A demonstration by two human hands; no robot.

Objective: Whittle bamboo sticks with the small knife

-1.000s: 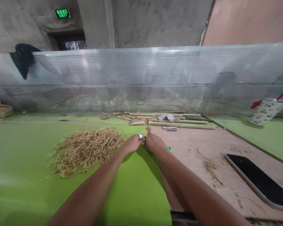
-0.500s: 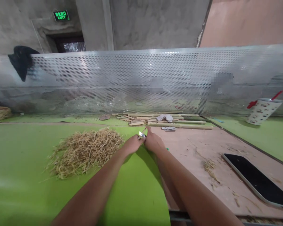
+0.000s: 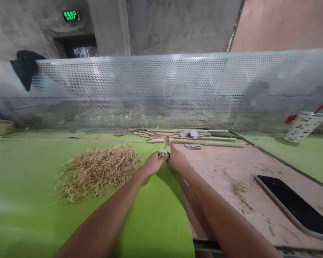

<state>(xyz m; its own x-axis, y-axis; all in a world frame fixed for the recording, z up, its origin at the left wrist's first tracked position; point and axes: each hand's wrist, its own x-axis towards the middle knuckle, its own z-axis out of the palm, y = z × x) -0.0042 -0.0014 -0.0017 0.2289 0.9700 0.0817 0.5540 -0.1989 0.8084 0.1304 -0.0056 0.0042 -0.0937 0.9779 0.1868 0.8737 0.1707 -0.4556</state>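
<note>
Both hands meet over the green mat (image 3: 157,211), beside the pile of straw-like shavings (image 3: 102,172). My right hand (image 3: 178,159) is closed round a small knife (image 3: 164,152); its short, shiny blade shows between the hands, while most of the handle is hidden by the fingers. My left hand (image 3: 153,163) is closed on a thin strip of wood or bamboo (image 3: 165,146), which is small and partly covered. The blade lies against or very close to the strip; I cannot tell which.
Bamboo sticks (image 3: 207,144) and folded grey paper (image 3: 188,134) lie behind my hands, before a perforated metal screen (image 3: 150,79). At right are a phone (image 3: 293,204), loose scraps (image 3: 241,195) and a patterned cup (image 3: 304,127) with a red straw. A basket (image 3: 1,127) stands far left.
The knife blade has turned slightly and shifted a little to the right between my fingers. Both hands stay together in nearly the same place.
</note>
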